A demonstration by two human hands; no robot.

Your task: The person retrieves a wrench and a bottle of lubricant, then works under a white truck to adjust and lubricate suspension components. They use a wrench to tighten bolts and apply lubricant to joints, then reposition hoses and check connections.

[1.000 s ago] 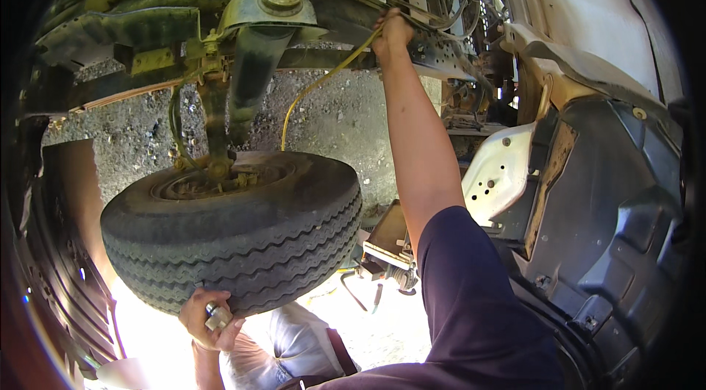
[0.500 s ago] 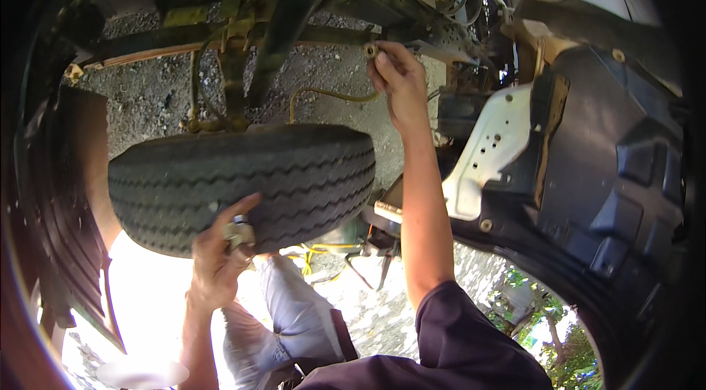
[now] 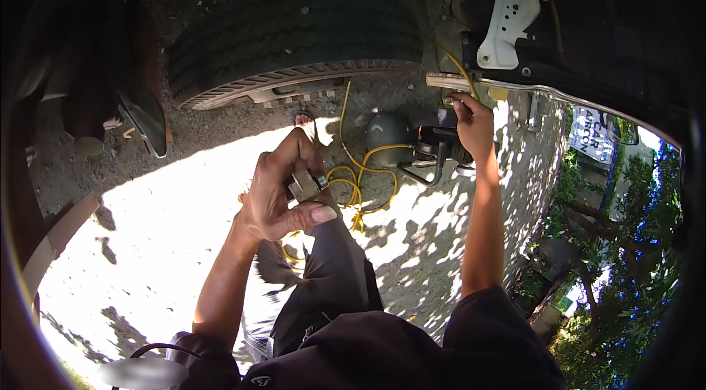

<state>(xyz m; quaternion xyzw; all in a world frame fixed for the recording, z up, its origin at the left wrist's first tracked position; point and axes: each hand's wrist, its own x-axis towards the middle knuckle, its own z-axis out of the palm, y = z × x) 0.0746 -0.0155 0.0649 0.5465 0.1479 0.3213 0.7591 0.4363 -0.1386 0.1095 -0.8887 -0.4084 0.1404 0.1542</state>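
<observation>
Several yellow hose loops (image 3: pixel 360 167) beside a grey tank (image 3: pixel 387 130)

Left hand (image 3: pixel 273 199) pinches metal fitting (image 3: pixel 302 186) between thumb and fingers; right hand (image 3: pixel 476 129), arm extended, grips yellow hose (image 3: pixel 462 68); yellow coils (image 3: pixel 358 183) on ground beside grey tank (image 3: pixel 387 134); treaded tyre (image 3: pixel 294 33) above, shaded; pale perforated bracket (image 3: pixel 507 22) upper right; foliage (image 3: pixel 625 280) lower right.
</observation>
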